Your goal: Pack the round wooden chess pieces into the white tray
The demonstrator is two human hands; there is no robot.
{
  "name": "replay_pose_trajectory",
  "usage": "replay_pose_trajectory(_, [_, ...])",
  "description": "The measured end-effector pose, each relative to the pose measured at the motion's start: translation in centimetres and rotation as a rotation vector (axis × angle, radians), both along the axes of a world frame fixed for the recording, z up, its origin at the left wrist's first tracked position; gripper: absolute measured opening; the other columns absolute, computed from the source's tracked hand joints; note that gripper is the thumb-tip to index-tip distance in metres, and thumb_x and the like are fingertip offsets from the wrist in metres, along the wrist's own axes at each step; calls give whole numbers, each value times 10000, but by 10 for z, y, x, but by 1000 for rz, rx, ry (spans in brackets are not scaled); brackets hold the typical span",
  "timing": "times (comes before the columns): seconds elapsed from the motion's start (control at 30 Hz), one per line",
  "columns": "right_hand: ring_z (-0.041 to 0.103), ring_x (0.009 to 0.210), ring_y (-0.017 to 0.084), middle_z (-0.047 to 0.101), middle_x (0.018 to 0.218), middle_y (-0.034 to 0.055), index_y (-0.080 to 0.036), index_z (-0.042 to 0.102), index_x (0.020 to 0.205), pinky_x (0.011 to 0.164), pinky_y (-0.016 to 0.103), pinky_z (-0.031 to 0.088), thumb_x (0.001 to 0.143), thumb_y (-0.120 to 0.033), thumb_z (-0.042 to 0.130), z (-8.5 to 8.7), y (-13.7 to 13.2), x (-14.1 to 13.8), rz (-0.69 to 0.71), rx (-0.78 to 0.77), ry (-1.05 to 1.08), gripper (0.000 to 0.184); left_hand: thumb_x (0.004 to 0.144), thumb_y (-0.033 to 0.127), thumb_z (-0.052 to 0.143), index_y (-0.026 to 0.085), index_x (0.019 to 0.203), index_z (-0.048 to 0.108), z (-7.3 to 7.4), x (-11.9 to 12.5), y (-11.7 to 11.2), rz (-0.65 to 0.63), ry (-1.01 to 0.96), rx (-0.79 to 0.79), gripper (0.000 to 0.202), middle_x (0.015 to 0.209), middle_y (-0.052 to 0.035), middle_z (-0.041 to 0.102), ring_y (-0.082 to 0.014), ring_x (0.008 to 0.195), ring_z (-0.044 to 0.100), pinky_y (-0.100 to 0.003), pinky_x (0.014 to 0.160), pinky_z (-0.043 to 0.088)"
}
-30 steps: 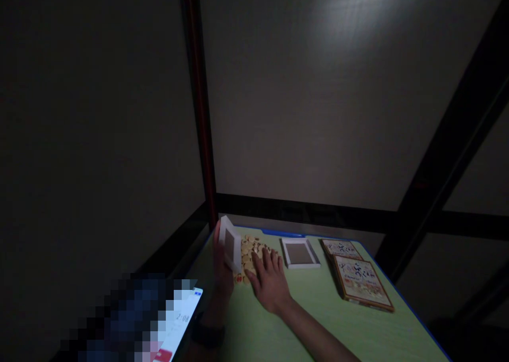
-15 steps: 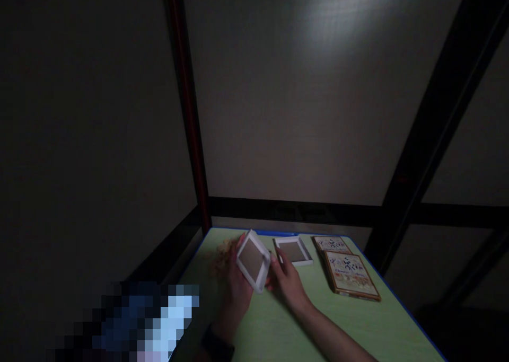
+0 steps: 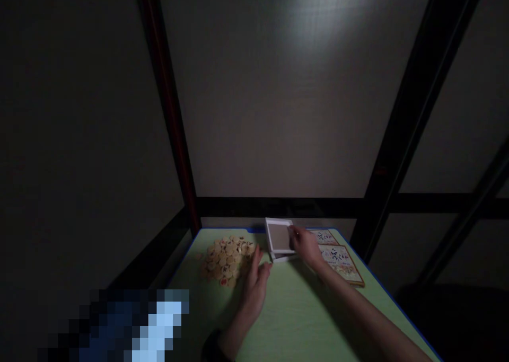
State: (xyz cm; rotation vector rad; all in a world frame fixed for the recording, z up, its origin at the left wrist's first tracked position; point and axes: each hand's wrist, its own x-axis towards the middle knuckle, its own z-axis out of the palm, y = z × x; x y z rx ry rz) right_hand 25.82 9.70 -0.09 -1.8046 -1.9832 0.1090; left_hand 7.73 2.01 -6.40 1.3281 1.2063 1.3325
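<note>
My right hand (image 3: 307, 246) grips the right edge of a shallow white box tray (image 3: 280, 237) with a brown-grey bottom. This tray is held over a second white box tray (image 3: 283, 258), whose front edge shows beneath it. My left hand (image 3: 256, 282) is empty, fingers stretched forward and thumb apart. It hovers just right of a heap of round wooden Chinese chess pieces (image 3: 229, 259), some with red or dark markings.
Two flat boxes with Chinese writing, a nearer one (image 3: 342, 266) and a farther one (image 3: 327, 238), lie on the right, partly behind my right arm. The green table (image 3: 294, 319) has a blue edge. A wall (image 3: 274, 113) rises behind it.
My left hand has let go of the white tray. My right hand has carried it right and away from me, over the other tray. The heap of pieces is now less covered.
</note>
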Motion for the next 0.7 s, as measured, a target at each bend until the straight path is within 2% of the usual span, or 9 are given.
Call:
replay_pose_trajectory(0.1, [691,1041,232,735,1130,145,-160,704,1135,867,278,474,950,-107,405,8,18,8,-1,-48,-98,355,895,257,486,239,1171,680,10,-12,-8,67,575,183,338,1202,-91,678,-238,1145,607,-409,1038,467])
replay_pose_trajectory(0.2, [708,990,264,748,1054,181,-135,716,1097,791,288,482,923,-77,439,2,23,9,-1,-106,-150,333,890,177,500,243,1034,711,24,-24,-16,97,1095,179,264,1091,-76,671,-233,1079,607,-368,954,486])
replay_pose_trajectory(0.27, [716,959,278,749,1025,197,-125,716,1094,761,297,482,903,-60,456,-3,22,8,-5,-134,-187,329,897,193,531,240,1071,684,30,-30,-18,131,1279,110,236,1116,-76,643,-236,1063,609,-344,879,498])
replay_pose_trajectory(0.37, [718,938,277,749,1011,194,-133,700,1134,750,302,481,902,-62,459,-8,19,5,-9,-144,-225,342,907,237,565,230,1141,634,32,-38,-14,147,1375,31,243,1128,-81,628,-241,1026,625,-326,802,500])
replay_pose_trajectory(0.5, [708,935,277,741,1015,191,-128,677,1173,774,318,483,891,-59,460,-5,15,3,-19,-115,-257,361,921,273,568,225,1101,630,32,-47,-7,165,1399,7,196,1093,-80,637,-233,995,634,-310,783,483])
replay_pose_trajectory(0.6, [648,1078,295,704,1140,202,-118,669,1178,882,341,459,861,-53,482,1,10,-6,-12,-51,-280,374,926,276,565,209,1101,628,34,-51,-6,168,1409,-3,197,1109,-92,641,-242,1021,631,-318,800,479])
replay_pose_trajectory(0.7, [622,1106,275,701,1168,167,-142,674,1178,906,317,444,860,-85,482,7,3,-27,108,-5,-265,376,938,255,539,202,1139,614,36,-53,-6,165,1410,-23,221,1144,-98,640,-247,1037,633,-324,798,484])
